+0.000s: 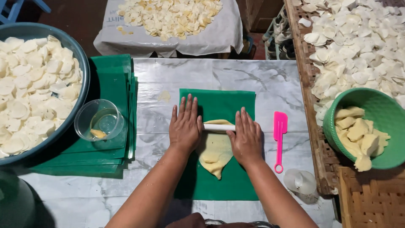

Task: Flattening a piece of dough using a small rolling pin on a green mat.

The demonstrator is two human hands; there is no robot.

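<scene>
Pale dough (215,152) thins evenly if left hand (184,126) and right hand (246,137), fingers flat and together, press the white roller (218,127) equally.

Landmark: green sheet (219,101) lying flat on marbled tabletop (270,80). On the sheet: pale yellow dough (215,154), rolled thin, tapering to a point at the sheet's near end. White roller (218,127) lies crosswise on the dough's far edge. Left hand (184,126) and right hand (246,137) both flat, palms down, fingers extended, pressing on the roller ends. Just right of the sheet: pink scraper (279,137), handle toward the person. Left of the sheet: stack of green sheets (112,84) with a clear cup (99,120) on it. Further left: basin (82,63) of pale discs. Far right of the sheet: green bowl (379,99) holding dough lumps.
</scene>
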